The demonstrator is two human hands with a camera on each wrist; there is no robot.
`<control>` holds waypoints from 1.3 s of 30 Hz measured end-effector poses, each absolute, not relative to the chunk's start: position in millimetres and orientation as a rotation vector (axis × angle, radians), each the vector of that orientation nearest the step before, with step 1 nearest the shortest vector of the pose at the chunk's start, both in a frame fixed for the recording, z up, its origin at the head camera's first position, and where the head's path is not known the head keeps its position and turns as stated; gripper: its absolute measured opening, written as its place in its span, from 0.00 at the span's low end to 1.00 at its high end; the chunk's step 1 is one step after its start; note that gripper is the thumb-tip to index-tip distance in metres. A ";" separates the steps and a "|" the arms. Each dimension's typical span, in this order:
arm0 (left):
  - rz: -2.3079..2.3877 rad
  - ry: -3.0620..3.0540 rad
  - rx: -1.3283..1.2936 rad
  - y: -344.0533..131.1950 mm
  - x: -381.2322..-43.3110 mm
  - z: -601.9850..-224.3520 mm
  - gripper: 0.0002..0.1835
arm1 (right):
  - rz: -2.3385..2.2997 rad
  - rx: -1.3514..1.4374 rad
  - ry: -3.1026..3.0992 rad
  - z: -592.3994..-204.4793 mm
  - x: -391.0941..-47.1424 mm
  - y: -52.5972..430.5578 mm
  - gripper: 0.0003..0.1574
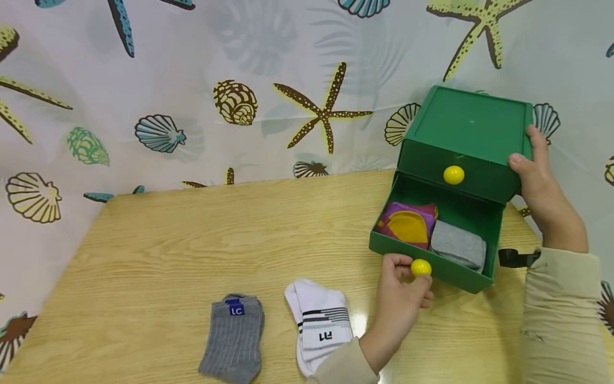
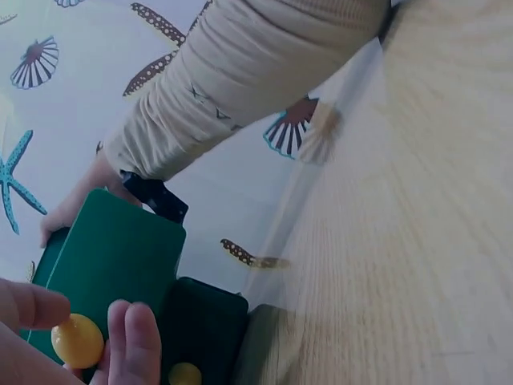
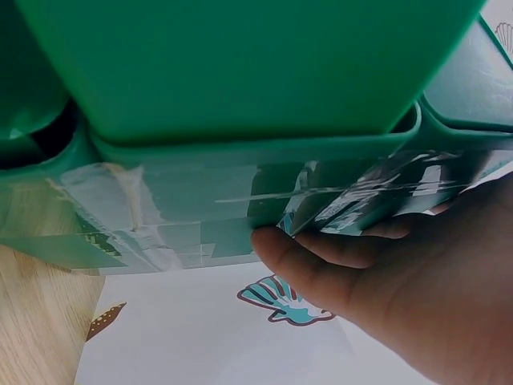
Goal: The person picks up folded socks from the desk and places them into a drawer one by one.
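Observation:
A green two-drawer box [image 1: 475, 125] stands at the table's right, its lower drawer [image 1: 460, 278] pulled out. My left hand [image 1: 395, 298] pinches that drawer's yellow knob [image 1: 421, 268] between thumb and fingers; the left wrist view shows the same knob [image 2: 78, 341] close up. Inside the drawer lie a folded purple, maroon and mustard sock bundle [image 1: 408, 226] and a folded light grey one [image 1: 458, 245]. My right hand [image 1: 551, 192] presses against the box's right side, thumb at the front top corner. In the right wrist view its fingers [image 3: 321, 265] stretch along the taped green side.
Grey ribbed socks [image 1: 232, 338] with a blue label and white socks [image 1: 321, 325] with black stripes lie on the wooden table [image 1: 158, 256], left of the box. The upper drawer [image 1: 484, 178] is closed. A shell-and-starfish cloth [image 1: 268, 32] hangs behind the table.

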State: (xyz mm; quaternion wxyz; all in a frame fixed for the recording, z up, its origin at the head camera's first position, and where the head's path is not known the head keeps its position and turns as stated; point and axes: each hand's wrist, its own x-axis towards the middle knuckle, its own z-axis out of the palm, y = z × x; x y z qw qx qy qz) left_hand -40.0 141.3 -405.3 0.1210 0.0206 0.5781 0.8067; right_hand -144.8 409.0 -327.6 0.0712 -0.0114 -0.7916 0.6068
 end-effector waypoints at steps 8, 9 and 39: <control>2.364 1.805 0.044 157.7 -44.3 -413.1 0.23 | 1.892 -0.001 -2.341 -331.4 -144.1 414.9 0.51; 2.365 1.839 0.038 161.2 -44.9 -413.9 0.23 | 1.899 0.004 -2.335 -332.0 -144.0 415.6 0.50; 2.641 1.928 0.041 214.1 -99.7 -421.0 0.18 | 1.883 0.052 -2.342 -329.9 -147.9 414.7 0.51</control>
